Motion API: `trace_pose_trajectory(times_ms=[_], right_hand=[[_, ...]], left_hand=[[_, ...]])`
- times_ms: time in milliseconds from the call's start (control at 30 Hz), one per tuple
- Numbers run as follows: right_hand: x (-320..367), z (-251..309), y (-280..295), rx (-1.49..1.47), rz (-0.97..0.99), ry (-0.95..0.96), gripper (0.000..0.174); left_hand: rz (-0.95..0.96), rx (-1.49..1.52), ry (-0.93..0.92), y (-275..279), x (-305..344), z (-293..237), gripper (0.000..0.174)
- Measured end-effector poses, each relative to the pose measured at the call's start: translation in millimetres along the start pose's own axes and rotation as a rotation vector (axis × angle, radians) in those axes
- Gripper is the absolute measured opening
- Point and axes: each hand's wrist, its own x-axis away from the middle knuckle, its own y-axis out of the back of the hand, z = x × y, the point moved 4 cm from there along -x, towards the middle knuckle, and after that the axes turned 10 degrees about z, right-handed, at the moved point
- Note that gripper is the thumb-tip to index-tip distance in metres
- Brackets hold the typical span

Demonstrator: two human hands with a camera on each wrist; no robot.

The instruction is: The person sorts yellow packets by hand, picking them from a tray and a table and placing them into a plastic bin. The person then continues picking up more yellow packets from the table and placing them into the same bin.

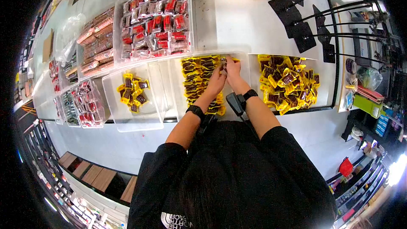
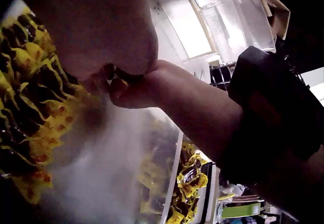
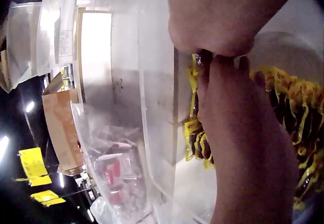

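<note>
My left hand (image 1: 217, 83) and right hand (image 1: 233, 71) meet over the far end of a clear plastic bin (image 1: 174, 73). Between their fingertips they pinch a small dark packet with yellow wrapper edges (image 3: 203, 58), mostly covered by the fingers. Left of the hands, similar yellow-edged packets (image 1: 196, 80) stand on edge in tight rows inside this bin. In the left wrist view the rows of packets (image 2: 35, 97) lie beside the left hand. Right of the bin a loose heap of the same packets (image 1: 288, 82) lies jumbled.
A clear bin (image 1: 152, 121) to the left holds several loose yellow packets. Behind it stands a large bin (image 1: 190, 21) of red-labelled packets, with more filled bins further left. Black metal plates on rods (image 1: 303, 40) hang over the far right of the table.
</note>
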Motion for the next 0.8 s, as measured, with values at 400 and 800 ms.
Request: trace_pose_trajectory(times_ms=[400,800], right_hand=[[51,41,3,-0.061,0.104,-0.352,0.020],[37,44,0,0.083,0.283,-0.296,0.029]], left_hand=[[0.046,0.051,0.100,-4,-35,15,0.055],[0.066,-0.047,0.006,10,-24,5,0.053]])
